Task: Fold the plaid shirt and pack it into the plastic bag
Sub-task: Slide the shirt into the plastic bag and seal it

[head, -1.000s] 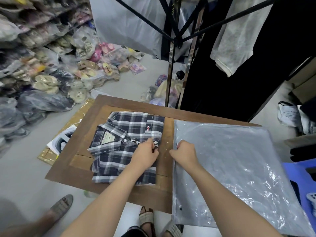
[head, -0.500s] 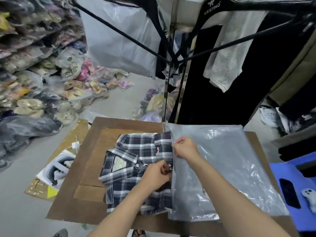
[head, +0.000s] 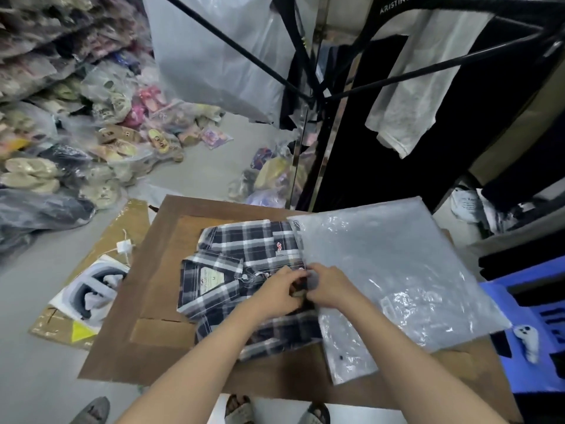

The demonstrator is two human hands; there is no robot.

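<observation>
Both hands (head: 301, 290) pinch plastic bag (head: 394, 270) over plaid shirt (head: 238, 270) (hanger (head: 394, 7) reads ARISTINO)

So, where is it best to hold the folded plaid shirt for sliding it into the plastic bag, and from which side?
Probably grip the folded plaid shirt at its collar-side left edge and push rightward: it lies flat on the wooden table, and the plastic bag already overlaps its right edge, where the left hand and right hand meet.

Plaid shirt (head: 244, 270) right edge hidden under plastic bag (head: 397, 270); fingertips blurred.
</observation>
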